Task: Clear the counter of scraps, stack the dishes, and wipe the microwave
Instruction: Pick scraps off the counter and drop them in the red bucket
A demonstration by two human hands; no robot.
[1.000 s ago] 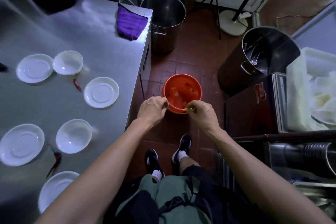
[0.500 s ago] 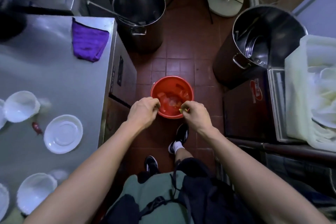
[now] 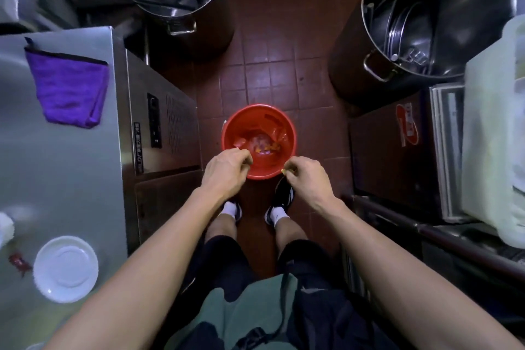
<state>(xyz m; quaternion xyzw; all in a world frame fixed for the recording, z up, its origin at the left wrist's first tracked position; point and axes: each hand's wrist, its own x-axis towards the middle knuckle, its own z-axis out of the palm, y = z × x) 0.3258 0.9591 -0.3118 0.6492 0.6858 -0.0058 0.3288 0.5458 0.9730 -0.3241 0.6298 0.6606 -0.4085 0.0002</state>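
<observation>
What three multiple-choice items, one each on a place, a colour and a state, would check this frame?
1. Where does the red bucket stand?
A. on the steel counter
B. on the tiled floor ahead of the person's shoes
C. inside a stockpot

2. What colour is the cloth on the counter?
A. purple
B. yellow
C. white

3. What is the right hand doing?
A. lying flat on the counter
B. pinching a small yellowish scrap by the bucket's rim
C. holding a saucer

Answers: 1 B, floor tiles surround the bucket; 2 A, the folded cloth is plainly purple; 3 B, the fingertips close on a yellow bit at the near rim.
</observation>
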